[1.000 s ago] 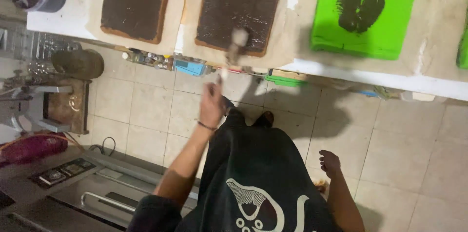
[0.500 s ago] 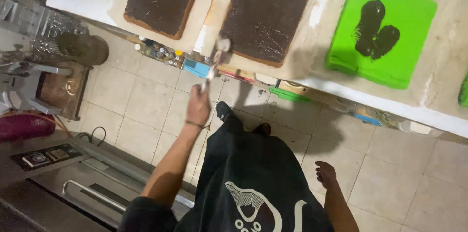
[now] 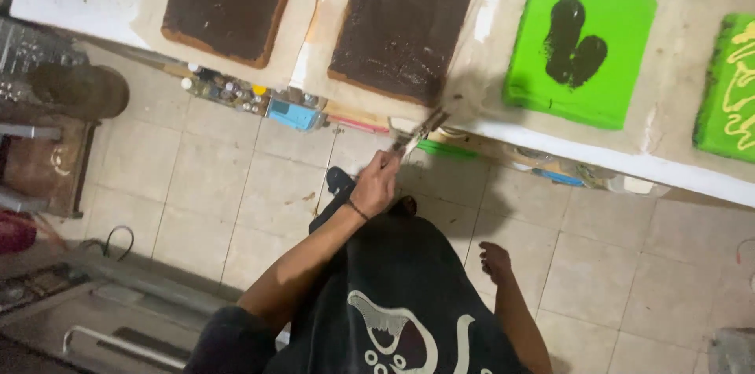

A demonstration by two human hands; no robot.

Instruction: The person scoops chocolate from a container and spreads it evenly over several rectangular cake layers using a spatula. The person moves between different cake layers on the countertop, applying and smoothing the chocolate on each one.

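The left hand grips a brush at the brown panel's near edge; both brown panels look coated; the right hand hangs loosely open, empty.

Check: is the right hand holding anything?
No, the right hand hangs open and empty above the tiled floor, while the left hand grips the brush.
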